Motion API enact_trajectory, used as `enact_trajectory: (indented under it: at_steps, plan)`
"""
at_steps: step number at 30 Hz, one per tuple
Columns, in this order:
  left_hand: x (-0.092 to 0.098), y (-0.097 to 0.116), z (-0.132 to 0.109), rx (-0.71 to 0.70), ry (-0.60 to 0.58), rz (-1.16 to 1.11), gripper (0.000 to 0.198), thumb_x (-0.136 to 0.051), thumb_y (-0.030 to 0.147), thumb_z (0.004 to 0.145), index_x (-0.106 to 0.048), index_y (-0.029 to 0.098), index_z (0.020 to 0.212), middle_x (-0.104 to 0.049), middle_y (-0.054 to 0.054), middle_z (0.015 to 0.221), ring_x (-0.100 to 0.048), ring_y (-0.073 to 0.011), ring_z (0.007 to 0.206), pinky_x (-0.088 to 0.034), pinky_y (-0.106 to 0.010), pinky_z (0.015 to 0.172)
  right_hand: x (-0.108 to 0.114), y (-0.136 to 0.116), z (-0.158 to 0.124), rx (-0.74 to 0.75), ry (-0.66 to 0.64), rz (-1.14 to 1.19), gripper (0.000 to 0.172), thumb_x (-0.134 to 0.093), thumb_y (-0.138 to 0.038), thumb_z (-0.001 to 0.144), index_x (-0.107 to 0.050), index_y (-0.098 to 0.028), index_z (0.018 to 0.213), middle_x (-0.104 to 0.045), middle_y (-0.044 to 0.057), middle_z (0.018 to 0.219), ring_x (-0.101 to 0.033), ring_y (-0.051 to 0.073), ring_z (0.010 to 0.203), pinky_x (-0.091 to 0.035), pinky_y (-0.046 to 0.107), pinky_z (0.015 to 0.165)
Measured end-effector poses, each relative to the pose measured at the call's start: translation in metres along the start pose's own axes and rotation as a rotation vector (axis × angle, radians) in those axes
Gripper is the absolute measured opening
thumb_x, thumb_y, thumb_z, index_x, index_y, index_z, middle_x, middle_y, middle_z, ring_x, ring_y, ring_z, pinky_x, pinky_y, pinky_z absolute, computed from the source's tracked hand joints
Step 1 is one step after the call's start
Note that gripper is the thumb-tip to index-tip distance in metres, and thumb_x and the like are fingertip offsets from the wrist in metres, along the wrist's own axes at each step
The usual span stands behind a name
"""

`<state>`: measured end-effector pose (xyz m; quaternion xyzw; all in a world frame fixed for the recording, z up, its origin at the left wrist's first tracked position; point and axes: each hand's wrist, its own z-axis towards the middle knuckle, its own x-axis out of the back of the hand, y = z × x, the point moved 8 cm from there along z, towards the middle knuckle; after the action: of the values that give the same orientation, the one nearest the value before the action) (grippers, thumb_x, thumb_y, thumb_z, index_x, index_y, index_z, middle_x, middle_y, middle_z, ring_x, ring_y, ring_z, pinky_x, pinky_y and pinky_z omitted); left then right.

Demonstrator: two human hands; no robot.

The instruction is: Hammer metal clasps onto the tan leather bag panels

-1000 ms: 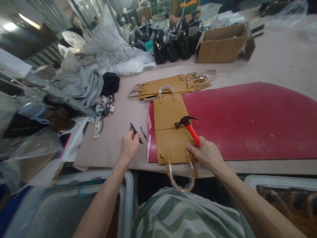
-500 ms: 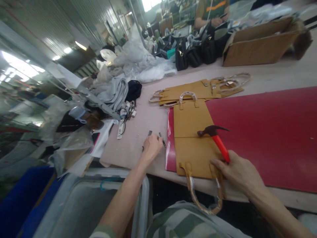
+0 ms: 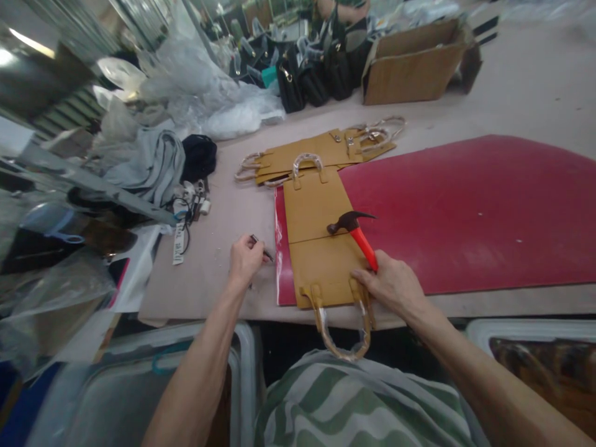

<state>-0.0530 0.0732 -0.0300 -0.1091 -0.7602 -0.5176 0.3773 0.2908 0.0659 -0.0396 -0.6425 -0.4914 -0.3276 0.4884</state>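
My left hand is closed on a thin, dark, rod-shaped tool, just left of the red board. In my right hand is a claw hammer with a red handle and dark head. The hammer's head is over the middle of a tan bag piece, and my right fingers rest near its lower edge. This piece lies unfolded, with one plastic-wrapped handle at its far end. Its near handle hangs past the table edge.
Beneath the bag piece lies a red board. More tan bag pieces lie behind it. Black handbags, a cardboard box and clear plastic wrapping stand farther back. A grey bin is below the table edge.
The view has swung, so the table scene sits farther left. My left hand now has the thin tool lifted between its fingers. My right hand keeps the hammer over the bag piece.
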Motion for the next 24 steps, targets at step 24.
enact_trajectory:
  at_steps: [24]
  plan:
    - [-0.096, 0.052, -0.11, -0.32, -0.318, -0.723, 0.019, -0.064, 0.036, 0.093, -0.061, 0.018, 0.09, -0.074, -0.003, 0.083, -0.075, -0.0156, 0.078, -0.065, -0.03, 0.077, -0.002, 0.002, 0.001, -0.001, 0.026, -0.005, 0.033, -0.064, -0.048, 0.091, -0.059, -0.018, 0.103, -0.073, 0.012, 0.088, -0.07, 0.029, 0.082, -0.032, 0.031, 0.061]
